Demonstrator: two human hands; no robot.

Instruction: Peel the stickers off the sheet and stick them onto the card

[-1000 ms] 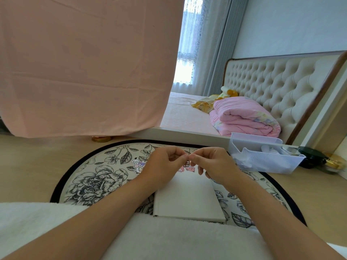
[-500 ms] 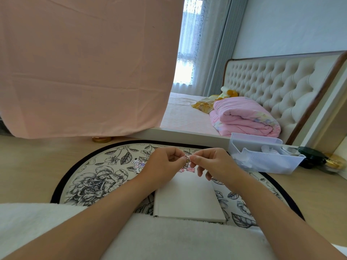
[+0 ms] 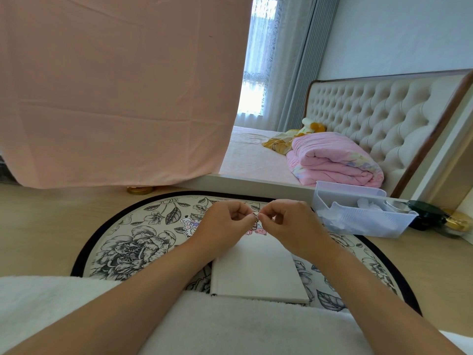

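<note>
Soft daylight enters from the sheer-curtained window (image 3: 256, 93) at the back, whose lower panes are blown out to white. The room is bright and even. The hanging pink cloth (image 3: 115, 85) looks flat, and only a thin shadow lines the near edge of the white rectangular card (image 3: 256, 272). The wide lens bows the tufted cream headboard (image 3: 384, 119) near the right edge. The tiny sticker (image 3: 255, 218) pinched between the left hand (image 3: 225, 224) and right hand (image 3: 289, 224) is too soft to read.

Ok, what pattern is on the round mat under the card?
The round mat has a black-and-grey floral print on white, with a black border; the head view shows it.
</note>
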